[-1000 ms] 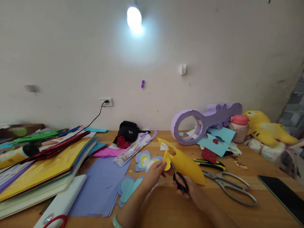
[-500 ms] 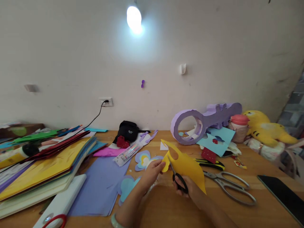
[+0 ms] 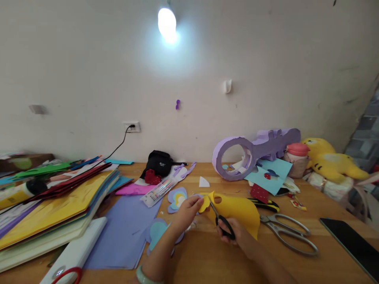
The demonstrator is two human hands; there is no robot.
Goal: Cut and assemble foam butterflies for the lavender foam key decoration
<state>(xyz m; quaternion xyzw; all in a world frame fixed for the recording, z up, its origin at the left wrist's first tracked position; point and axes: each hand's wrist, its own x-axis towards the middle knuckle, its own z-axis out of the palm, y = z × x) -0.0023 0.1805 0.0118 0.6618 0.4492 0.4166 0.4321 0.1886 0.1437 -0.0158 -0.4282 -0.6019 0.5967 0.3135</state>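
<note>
My left hand (image 3: 189, 213) pinches the scalloped left end of a yellow paper sheet (image 3: 239, 211) over the table. My right hand (image 3: 233, 230) is closed round the handles of black-handled scissors (image 3: 225, 228), whose blades meet the paper just right of my left fingertips. A hole shows near the sheet's upper edge, and its wide part hangs behind my right hand. Behind my left hand lies a layered paper flower (image 3: 177, 200) in lilac, blue and yellow. A second blue and lilac paper piece (image 3: 156, 232) is partly covered by my left forearm.
Large metal scissors (image 3: 291, 232) and a dark tablet (image 3: 349, 244) lie to the right. Lilac sheets (image 3: 124, 232) and a stack of coloured paper (image 3: 68, 197) spread leftward. Behind stand a purple key-shaped cardboard piece (image 3: 254, 152), a black pouch (image 3: 158, 163) and a yellow plush toy (image 3: 331, 159).
The yellow sheet has turned and dropped: its upper strip, raised before, is now folded down near the blades. The white paper scrap behind it shows fully. My left hand has shifted slightly left.
</note>
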